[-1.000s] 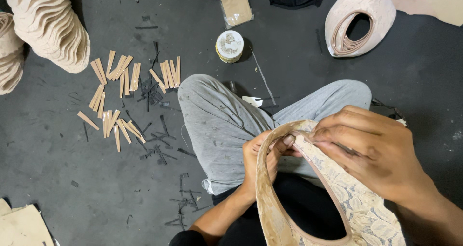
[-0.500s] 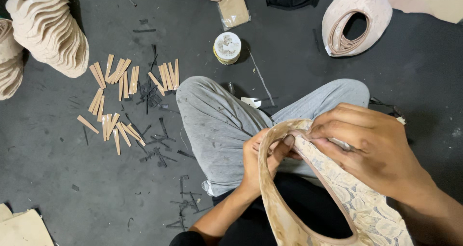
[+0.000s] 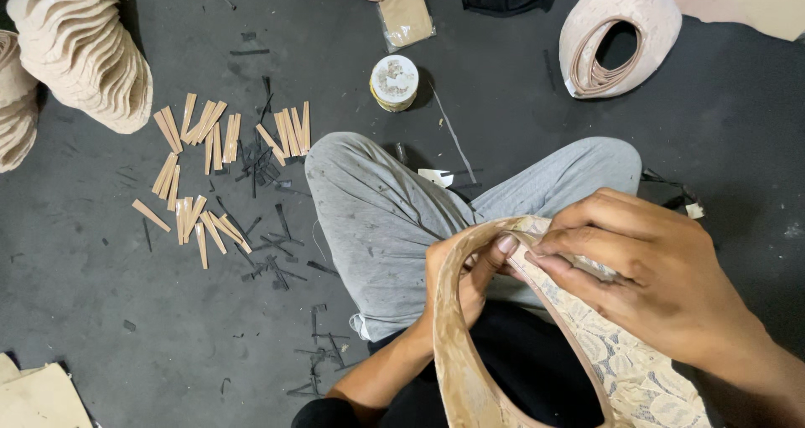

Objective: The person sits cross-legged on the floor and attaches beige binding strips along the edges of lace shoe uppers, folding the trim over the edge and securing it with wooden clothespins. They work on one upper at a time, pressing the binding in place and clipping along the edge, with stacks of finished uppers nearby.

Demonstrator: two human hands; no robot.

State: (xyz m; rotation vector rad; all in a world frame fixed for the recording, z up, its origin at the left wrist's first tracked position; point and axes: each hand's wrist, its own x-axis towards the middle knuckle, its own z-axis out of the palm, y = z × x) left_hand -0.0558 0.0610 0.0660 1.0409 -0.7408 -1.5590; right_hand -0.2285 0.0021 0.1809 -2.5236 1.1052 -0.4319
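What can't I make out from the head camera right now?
- Lace shoe upper: its lower part is cut off by the bottom edge.
- Left hand: its fingers are tucked behind the upper's rim.
- Spot pinched by the right hand: covered by its fingertips.
- Round tin: contents too small to tell.
- Stacked beige pieces: cut off by the left edge.

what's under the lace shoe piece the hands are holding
Under the lace shoe upper show the grey trouser legs and dark fabric in the lap. The left hand is inside its loop, the right hand on top, hiding part of its edge.
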